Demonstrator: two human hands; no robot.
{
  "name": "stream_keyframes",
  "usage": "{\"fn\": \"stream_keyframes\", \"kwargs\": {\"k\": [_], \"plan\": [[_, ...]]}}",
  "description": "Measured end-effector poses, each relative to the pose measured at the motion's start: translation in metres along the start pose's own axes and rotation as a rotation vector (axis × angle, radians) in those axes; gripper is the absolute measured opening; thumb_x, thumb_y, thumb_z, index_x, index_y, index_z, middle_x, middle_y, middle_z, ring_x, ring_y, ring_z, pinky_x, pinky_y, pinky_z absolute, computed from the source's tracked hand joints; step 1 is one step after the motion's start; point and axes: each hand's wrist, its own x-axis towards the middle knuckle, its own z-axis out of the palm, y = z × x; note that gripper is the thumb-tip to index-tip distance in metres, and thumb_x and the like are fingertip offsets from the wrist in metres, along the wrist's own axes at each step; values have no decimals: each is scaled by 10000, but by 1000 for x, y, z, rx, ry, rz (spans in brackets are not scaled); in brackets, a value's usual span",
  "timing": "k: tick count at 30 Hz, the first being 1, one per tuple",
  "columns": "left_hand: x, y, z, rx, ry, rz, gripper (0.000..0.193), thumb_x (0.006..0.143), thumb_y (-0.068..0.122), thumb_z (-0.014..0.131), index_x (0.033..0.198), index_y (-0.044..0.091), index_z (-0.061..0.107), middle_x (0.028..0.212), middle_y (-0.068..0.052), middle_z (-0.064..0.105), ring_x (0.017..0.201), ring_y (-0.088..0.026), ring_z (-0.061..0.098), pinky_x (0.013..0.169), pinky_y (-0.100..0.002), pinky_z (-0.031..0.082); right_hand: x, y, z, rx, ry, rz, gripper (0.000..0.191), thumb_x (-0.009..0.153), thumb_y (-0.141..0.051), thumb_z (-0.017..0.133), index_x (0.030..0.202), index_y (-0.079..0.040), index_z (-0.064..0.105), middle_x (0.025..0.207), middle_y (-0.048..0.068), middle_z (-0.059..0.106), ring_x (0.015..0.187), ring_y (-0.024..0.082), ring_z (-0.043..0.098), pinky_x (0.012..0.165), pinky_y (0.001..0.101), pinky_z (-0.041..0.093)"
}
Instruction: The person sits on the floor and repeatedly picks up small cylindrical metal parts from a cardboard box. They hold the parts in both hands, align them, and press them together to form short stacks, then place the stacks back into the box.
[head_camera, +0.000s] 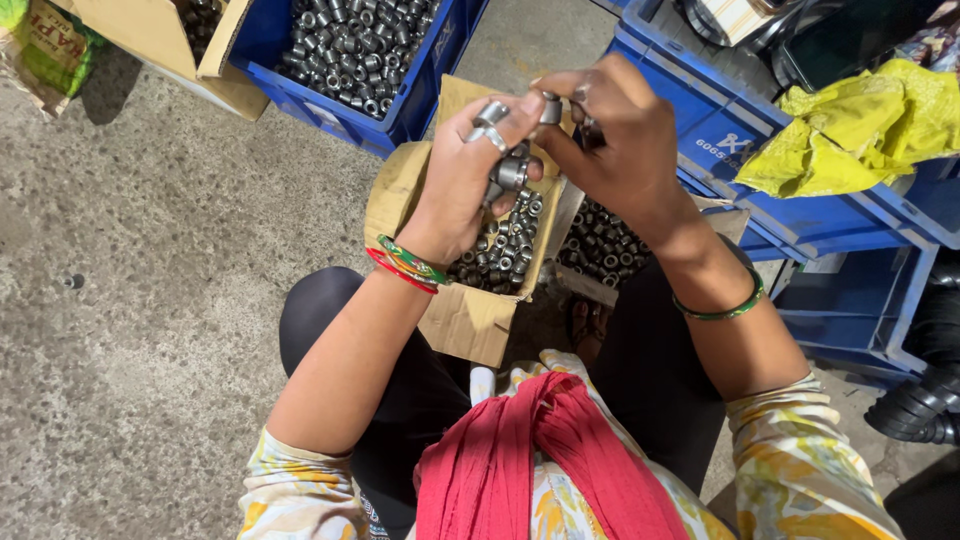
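Observation:
My left hand (462, 175) is raised over an open cardboard box (470, 320) and grips a few small shiny metal bushes (510, 172). My right hand (612, 135) meets it fingertip to fingertip and pinches one short metal bush (549, 107). The box below holds several more of these silvery parts (508, 250). Just right of it, a second box (600, 245) is filled with darker round metal parts. I sit on the floor, with both boxes between my knees.
A blue crate (420, 100) full of metal bushes stands at the top, beside a cardboard box (150, 35). Blue crates (720, 110) with a yellow cloth (860, 130) stand at the right. A black ribbed hose (925, 400) lies lower right. Grey concrete floor (150, 300) spreads left.

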Motion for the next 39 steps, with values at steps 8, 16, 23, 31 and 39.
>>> {"fn": "stream_keyframes", "kwargs": {"k": [8,16,23,31,39], "plan": [[-1,2,-3,-228,-231,-40,389,1029,382,658,1180,27,607,985,-47,623,742,-104,665,446,-203,409,-5,-2,-2,100,95,-6,285,995,-138,909,1206,-87,725,988,71,640,755,156,644,624,276,492],[5,-4,1,-19,-31,153,363,937,206,819,1176,11,630,900,-30,659,690,-48,613,451,-179,404,-6,4,-3,-133,51,-105,304,1011,-167,907,1222,-95,700,974,69,628,732,181,642,618,310,489],[2,-1,0,-74,-67,157,296,979,215,763,1157,40,605,906,-35,654,714,-68,643,442,-180,403,-6,4,0,-14,77,-48,262,1019,-131,903,1193,-89,711,954,63,627,727,152,660,605,274,497],[3,-1,-1,-165,-109,83,290,967,247,727,1141,69,578,930,-39,646,703,-93,678,406,-181,404,-5,3,-1,45,90,-2,295,982,-132,921,1195,-87,722,986,63,644,754,157,642,603,273,480],[4,-4,2,-114,-50,111,249,975,216,748,1096,109,559,919,-33,634,717,-72,655,417,-178,381,-6,1,1,-34,10,27,274,983,-125,876,1207,-83,724,980,69,633,781,169,670,657,283,535]]}}
